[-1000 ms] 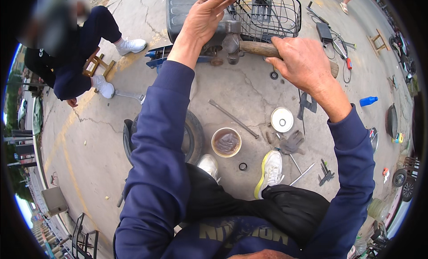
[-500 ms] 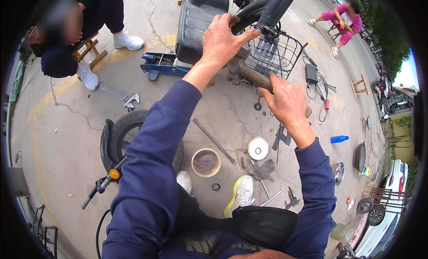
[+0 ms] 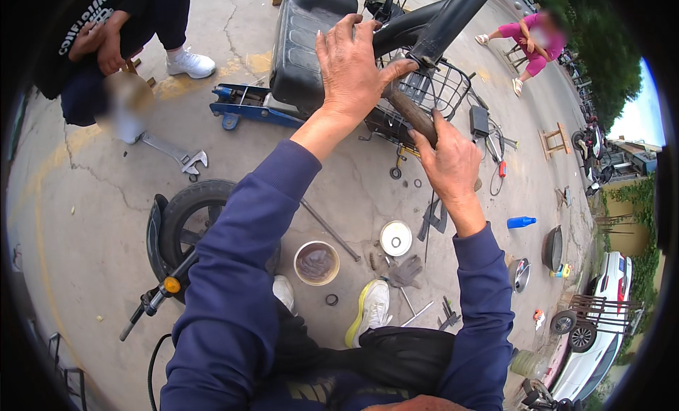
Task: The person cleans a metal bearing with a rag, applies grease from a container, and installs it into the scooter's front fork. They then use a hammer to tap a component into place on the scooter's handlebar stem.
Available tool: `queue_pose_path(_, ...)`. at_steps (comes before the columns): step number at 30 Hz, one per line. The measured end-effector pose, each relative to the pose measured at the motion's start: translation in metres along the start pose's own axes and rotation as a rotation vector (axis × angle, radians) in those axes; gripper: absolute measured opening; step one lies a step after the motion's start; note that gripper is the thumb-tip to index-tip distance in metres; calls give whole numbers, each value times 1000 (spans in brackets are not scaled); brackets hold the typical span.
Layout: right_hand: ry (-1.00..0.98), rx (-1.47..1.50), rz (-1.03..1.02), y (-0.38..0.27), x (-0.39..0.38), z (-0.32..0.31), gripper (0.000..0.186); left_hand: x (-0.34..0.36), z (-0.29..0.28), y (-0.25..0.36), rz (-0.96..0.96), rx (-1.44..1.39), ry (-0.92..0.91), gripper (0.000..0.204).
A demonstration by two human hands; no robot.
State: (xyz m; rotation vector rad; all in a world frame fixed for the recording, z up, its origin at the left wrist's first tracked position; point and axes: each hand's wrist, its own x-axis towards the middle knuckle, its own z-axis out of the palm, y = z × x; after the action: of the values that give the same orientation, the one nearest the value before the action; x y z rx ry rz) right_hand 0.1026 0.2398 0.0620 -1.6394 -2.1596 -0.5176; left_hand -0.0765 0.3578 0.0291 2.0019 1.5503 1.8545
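Note:
My left hand (image 3: 351, 78) lies against the black frame of a small two-wheeler, its fingers spread and its thumb by the lower end of a thick black tube (image 3: 456, 25). My right hand (image 3: 453, 160) is closed round the wooden handle of a hammer (image 3: 412, 115), which slants up toward the tube. The hammer's head is hidden behind my left hand. Left of that hand is a black moulded seat-like part (image 3: 311, 47). A black wire basket (image 3: 445, 85) sits beyond the handle.
A blue floor jack (image 3: 247, 108) stands under the vehicle. Around my feet are an adjustable wrench (image 3: 173, 153), a wheel (image 3: 185, 216), a tub of brown grease (image 3: 316, 275), a white lid (image 3: 395, 250) and grey gloves (image 3: 407, 271). Two people sit nearby, one in pink (image 3: 534, 39).
My left fingers have spread and lifted. The hammer's head, visible below my left hand before, is now behind it, and the handle stands steeper. The seated person at left has leaned and moved their hands.

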Motion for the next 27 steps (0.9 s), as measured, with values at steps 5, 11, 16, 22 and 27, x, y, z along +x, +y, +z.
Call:
queue_pose_path(5, -166, -20, -122, 7, -17, -13, 52, 5, -5, -7, 99, 66, 3, 75)
queue_pose_path(11, -186, -61, -93, 29, -27, -24, 52, 14, -16, 17, 0, -105, -68, 57)
queue_pose_path(16, -88, -21, -95, 34, -23, -25, 50, 20, -19, 15, -17, -190, -147, 58)
queue_pose_path(22, -155, -7, -194, 33, -33, -24, 50, 22, -19, 9, -41, -105, -160, 64)
queue_pose_path(27, -38, -49, -130, 37, -10, -37, 41, 22, -19, 6, -34, -86, -157, 67)
